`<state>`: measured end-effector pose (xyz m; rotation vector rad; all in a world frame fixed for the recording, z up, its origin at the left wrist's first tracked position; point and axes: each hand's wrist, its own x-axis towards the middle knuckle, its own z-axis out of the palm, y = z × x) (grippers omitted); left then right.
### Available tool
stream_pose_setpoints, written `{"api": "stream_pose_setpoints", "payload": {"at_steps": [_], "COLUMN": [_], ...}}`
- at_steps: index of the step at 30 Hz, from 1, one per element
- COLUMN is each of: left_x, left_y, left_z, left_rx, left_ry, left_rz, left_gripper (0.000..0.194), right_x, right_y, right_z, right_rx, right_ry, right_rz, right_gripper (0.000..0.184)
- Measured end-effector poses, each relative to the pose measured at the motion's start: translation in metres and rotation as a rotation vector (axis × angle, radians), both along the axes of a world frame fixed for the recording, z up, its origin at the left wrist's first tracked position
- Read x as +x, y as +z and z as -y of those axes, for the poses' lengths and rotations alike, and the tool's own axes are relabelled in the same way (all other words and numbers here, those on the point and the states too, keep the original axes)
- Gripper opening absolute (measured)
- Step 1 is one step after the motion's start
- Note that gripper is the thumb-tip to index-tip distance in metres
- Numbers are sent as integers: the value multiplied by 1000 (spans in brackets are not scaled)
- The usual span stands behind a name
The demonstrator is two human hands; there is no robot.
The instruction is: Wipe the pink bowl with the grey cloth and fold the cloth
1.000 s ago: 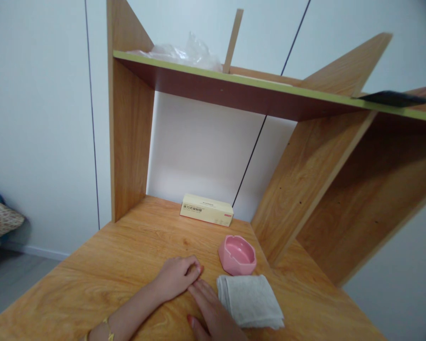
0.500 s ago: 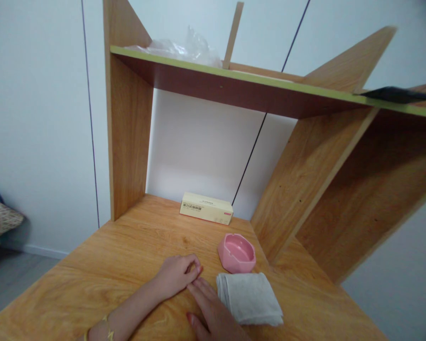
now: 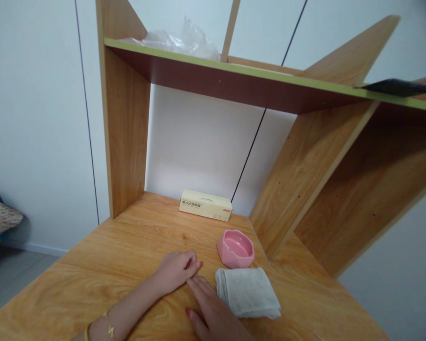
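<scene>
Only our view tilts slightly lower than before; our left hand (image 3: 173,272) and right hand (image 3: 215,308) stay touching, relaxed and empty, on the table (image 3: 138,241), the folded cloth (image 3: 250,291) beside the right, the pink ashtray (image 3: 230,257) and the box (image 3: 205,209) farther back

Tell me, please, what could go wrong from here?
The right hand is right beside the cloth, so a sideways move might drag it.
If pushed forward, the cloth could nudge the pink bowl just behind it.
The black object seems to overhang the shelf edge, and might fall if bumped.
</scene>
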<state>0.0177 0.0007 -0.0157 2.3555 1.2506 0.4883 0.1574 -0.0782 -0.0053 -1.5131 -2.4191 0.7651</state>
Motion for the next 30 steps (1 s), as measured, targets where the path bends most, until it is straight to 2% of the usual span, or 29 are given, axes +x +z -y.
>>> {"api": "stream_pose_setpoints", "payload": {"at_steps": [8, 18, 27, 30], "left_x": [-2, 0, 1, 0], "left_y": [4, 6, 3, 2], "left_z": [3, 4, 5, 4], "left_rx": [13, 58, 89, 67], "left_ry": [-57, -29, -18, -24], "left_rz": [8, -99, -110, -70], "left_gripper": [34, 38, 34, 30], "right_x": [1, 1, 7, 7], "right_y": [4, 3, -13, -13], "right_z": [1, 0, -3, -3], "right_rx": [-11, -7, 59, 61], "right_ry": [23, 13, 25, 21], "right_rz": [33, -4, -74, -69], "right_gripper": [62, 61, 59, 58]}}
